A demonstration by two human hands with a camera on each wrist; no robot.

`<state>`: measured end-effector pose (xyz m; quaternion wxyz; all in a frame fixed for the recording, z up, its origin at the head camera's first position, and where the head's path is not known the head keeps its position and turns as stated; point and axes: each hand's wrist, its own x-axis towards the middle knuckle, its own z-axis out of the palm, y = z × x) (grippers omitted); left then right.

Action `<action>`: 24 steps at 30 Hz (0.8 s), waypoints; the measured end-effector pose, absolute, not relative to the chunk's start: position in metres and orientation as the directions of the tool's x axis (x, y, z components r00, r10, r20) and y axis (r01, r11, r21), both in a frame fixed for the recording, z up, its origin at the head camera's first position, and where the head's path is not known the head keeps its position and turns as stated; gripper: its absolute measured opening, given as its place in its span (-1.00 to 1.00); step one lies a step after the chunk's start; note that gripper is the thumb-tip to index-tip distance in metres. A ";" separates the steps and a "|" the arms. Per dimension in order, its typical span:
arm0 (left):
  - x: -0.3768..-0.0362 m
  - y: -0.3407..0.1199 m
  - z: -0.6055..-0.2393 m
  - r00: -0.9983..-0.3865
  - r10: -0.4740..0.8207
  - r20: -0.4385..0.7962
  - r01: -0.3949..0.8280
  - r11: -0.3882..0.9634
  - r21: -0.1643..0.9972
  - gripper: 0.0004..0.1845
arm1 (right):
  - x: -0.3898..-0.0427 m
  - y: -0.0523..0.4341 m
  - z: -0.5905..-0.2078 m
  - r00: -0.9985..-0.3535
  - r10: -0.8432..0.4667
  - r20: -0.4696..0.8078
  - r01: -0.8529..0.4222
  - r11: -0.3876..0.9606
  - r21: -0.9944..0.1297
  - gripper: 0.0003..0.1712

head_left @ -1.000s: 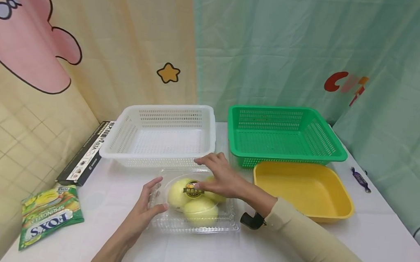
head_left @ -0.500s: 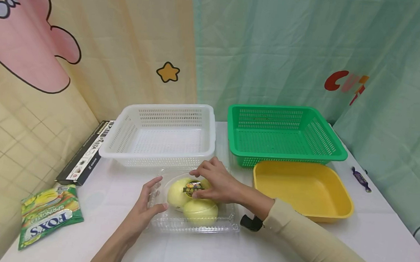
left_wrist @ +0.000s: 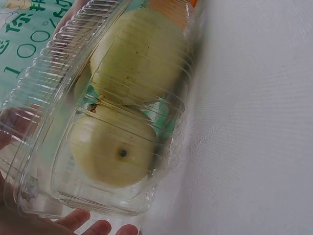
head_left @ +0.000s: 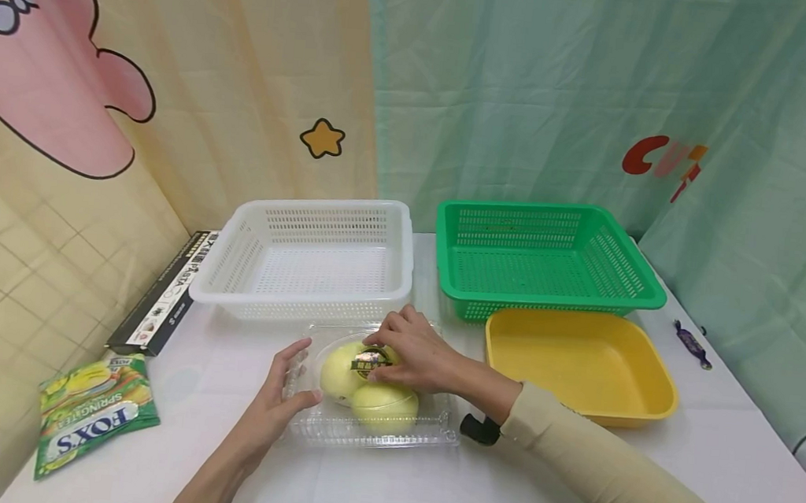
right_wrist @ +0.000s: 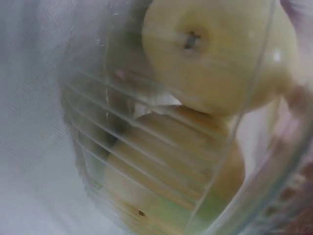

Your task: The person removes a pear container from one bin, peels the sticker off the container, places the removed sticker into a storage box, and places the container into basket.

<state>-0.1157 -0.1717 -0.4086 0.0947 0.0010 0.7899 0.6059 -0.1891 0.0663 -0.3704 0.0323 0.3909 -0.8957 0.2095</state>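
A clear plastic clamshell box (head_left: 304,421) lies on the white table in the head view, with a dark label (head_left: 369,362) on top. Inside it are round pale yellow pears (head_left: 385,408), also seen through the ribbed wall in both wrist views. My left hand (head_left: 278,399) lies along the box's left side, thumb toward the lid; its fingertips (left_wrist: 100,227) show by the box's end in the left wrist view. Over the lid is my right hand (head_left: 416,355), fingers bent, thumb at the label. Whether it pinches the label or only touches it is hidden.
Behind the box stand a white basket (head_left: 302,304) and a green basket (head_left: 551,301). A yellow tray (head_left: 583,356) sits to the right, with a wrapped candy (head_left: 692,344) beyond. At left lie a black pasta box (head_left: 165,296) and a green Fox's bag (head_left: 97,414).
My right hand has shifted down and slightly left over the lid, bringing its bent fingers nearer the thumb and label. My left hand and the box have stayed in place.
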 end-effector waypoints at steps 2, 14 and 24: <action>-0.116 -0.172 -0.409 -0.982 0.118 -0.147 -0.112 0.266 0.958 -0.18 | -0.189 0.067 -0.371 -0.692 -0.687 0.222 -0.715 0.607 -0.348 -0.51; -0.116 -0.172 -0.409 -0.981 0.115 -0.154 -0.118 0.275 0.954 -0.18 | -0.190 0.066 -0.373 -0.668 -0.697 0.261 -0.737 0.571 -0.361 -0.57; -0.117 -0.172 -0.410 -0.981 0.112 -0.156 -0.119 0.280 0.952 -0.18 | -0.192 0.065 -0.375 -0.628 -0.725 0.283 -0.768 0.521 -0.372 -0.59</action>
